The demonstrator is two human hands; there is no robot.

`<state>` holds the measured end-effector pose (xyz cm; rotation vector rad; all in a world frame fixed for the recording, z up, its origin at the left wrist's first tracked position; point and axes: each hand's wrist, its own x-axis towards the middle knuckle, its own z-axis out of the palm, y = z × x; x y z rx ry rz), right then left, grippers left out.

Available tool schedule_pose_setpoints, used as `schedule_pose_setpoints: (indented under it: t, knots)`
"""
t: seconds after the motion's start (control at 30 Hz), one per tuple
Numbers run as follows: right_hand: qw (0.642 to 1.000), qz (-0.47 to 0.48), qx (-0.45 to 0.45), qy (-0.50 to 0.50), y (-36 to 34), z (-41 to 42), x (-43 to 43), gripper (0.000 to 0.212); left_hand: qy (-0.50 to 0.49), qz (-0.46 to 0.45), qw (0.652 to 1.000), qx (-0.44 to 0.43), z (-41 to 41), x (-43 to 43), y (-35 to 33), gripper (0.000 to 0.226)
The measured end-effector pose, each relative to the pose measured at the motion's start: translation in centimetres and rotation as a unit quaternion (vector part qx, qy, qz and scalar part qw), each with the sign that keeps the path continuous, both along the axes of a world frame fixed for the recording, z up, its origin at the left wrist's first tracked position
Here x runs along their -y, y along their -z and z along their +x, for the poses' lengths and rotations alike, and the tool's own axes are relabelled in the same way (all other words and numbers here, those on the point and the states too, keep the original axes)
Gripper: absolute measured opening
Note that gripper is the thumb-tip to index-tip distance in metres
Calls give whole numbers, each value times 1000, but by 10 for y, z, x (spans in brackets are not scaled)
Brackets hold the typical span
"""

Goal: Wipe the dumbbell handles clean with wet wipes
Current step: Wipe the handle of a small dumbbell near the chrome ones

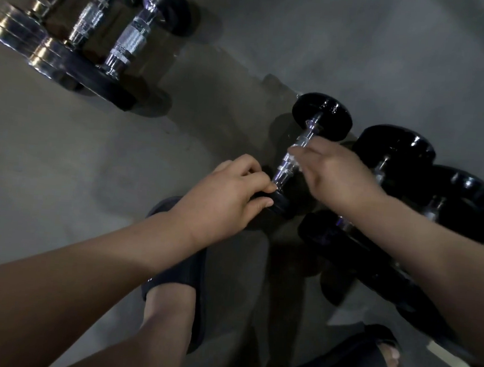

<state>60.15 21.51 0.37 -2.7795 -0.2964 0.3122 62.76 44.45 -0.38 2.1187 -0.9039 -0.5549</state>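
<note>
Left hand (228, 188) curls its fingers round the near black end plate of a dumbbell (323, 114) resting on the grey floor (89, 170), and right hand (332, 170) wraps over the chrome handle (306, 136), holding a sliver of white against it, likely the wet wipe (295, 159). With glossy plates and a ridged shiny bar, it is probably heavy, rigid and prone to roll, best braced at the plate

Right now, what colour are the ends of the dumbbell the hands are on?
Glossy black dumbbell ends, clearest in the head view.
</note>
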Motion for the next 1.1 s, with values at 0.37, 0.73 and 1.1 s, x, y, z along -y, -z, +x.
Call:
schedule_pose_setpoints:
  t: [0.37,0.73,1.1]
  knots:
    - [999,27,-12,-41,-1,-6,-5,31,-7,7,1000,21,-3,0,-1,20]
    - [994,-91,-20,53,-3,3,10,32,36,26,998,44,-14,6,-11,34]
    - [983,-149,-38,102,-3,12,9,23,41,35,998,36,-12,6,-16,41]
